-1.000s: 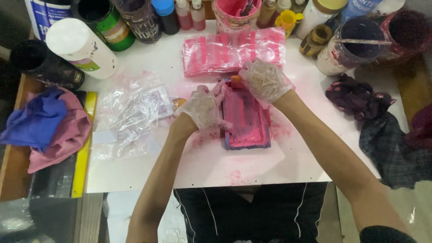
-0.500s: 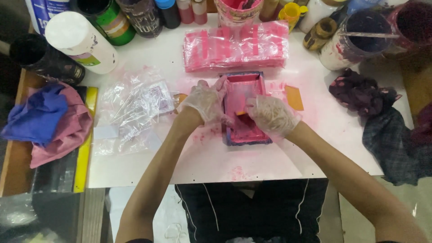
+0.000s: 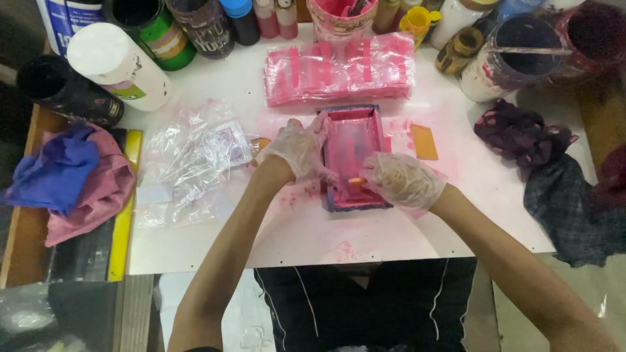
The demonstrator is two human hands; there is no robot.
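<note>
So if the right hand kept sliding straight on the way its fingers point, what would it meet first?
The right hand points left across the near end of the pink-stained frame. It would probably meet the left hand, which grips the frame's left edge, though depth is hard to judge.

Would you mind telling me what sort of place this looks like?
Probably a small screen-printing workbench: ink jars along the table's back edge, a pink-inked printing frame under gloved hands, and stained rags nearby.

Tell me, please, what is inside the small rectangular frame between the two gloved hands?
The frame holds a mesh smeared with wet pink ink. The right hand presses a small orange scraper onto it. Whatever lies beneath the mesh is covered.
</note>
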